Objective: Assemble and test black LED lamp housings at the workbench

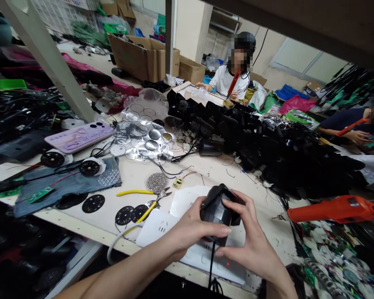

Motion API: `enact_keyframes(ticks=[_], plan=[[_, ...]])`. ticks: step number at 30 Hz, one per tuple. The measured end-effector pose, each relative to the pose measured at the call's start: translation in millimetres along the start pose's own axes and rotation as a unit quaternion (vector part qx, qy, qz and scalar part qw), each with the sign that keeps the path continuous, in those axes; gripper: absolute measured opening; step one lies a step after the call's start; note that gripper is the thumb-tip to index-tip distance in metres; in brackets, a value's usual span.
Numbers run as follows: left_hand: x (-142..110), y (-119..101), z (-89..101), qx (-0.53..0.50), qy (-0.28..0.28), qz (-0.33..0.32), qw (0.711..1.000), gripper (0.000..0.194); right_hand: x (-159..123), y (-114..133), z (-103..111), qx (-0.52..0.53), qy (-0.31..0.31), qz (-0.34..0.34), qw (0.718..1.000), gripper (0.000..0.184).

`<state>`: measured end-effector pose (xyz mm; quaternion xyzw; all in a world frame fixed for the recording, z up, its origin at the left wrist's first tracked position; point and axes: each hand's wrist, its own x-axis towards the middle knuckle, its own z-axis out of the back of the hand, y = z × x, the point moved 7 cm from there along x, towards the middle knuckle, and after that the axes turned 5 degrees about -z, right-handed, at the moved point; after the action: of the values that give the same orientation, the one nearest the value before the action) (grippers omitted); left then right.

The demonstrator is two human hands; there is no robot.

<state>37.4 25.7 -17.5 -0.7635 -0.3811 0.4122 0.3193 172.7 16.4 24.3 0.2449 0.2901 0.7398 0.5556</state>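
A black plastic housing (217, 211) with a black cable running down from it is held above the near edge of the bench. My left hand (193, 226) wraps round its left side, thumb across the front. On the other side my right hand (247, 224) grips it with fingers over the top and thumb low. Just below lies a white power strip (162, 226) with a red light near its right end. Yellow-handled cutters (143, 199) rest left of my hands, beside black perforated discs (124, 215) and a round dish of small screws (156, 182).
An orange electric screwdriver (333, 209) lies to the right, above loose circuit boards (336, 253). Black housings (252, 137) are heaped behind. A purple phone (81, 137) sits at left. Two other people work beyond the bench, including one in a white shirt (221, 79).
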Motion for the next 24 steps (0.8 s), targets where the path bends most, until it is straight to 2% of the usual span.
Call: enact_keyframes(ticks=[3, 5, 7, 9, 11, 14, 20, 24], plan=[[-3.0, -2.0, -0.1, 0.014, -0.007, -0.029, 0.999, 0.072, -10.3, 2.1, 1.3, 0.001, -0.011, 0.0, 1.0, 0.079], [-3.8, -4.1, -1.5, 0.036, 0.013, -0.055, 0.998, 0.08, -15.1, 3.4, 6.9, 0.071, -0.035, 0.009, 0.997, 0.075], [-4.1, -6.7, -2.9, 0.07, 0.038, -0.086, 0.993, 0.088, -16.7, 1.9, 16.0, 0.174, -0.087, 0.012, 0.981, 0.078], [-4.0, -7.8, -3.4, 0.098, 0.054, -0.111, 0.987, 0.093, -14.5, -3.7, 19.4, 0.239, -0.123, -0.014, 0.963, 0.088], [-3.8, -7.6, -3.3, 0.109, 0.062, -0.127, 0.984, 0.095, -9.0, -10.5, 12.9, 0.25, -0.11, -0.07, 0.96, 0.095], [-4.4, -5.8, -4.6, 0.116, 0.079, -0.128, 0.982, 0.093, -1.7, -16.0, 2.4, 0.275, -0.084, -0.129, 0.949, 0.089], [-7.6, -8.8, -9.1, 0.108, 0.1, -0.112, 0.983, 0.082, 8.7, -11.8, 1.7, 0.321, -0.105, -0.181, 0.924, 0.077], [-1.9, -5.7, -1.0, 0.084, 0.039, -0.088, 0.992, 0.076, 18.2, -10.1, 3.6, 0.27, -0.135, -0.221, 0.927, 0.068]])
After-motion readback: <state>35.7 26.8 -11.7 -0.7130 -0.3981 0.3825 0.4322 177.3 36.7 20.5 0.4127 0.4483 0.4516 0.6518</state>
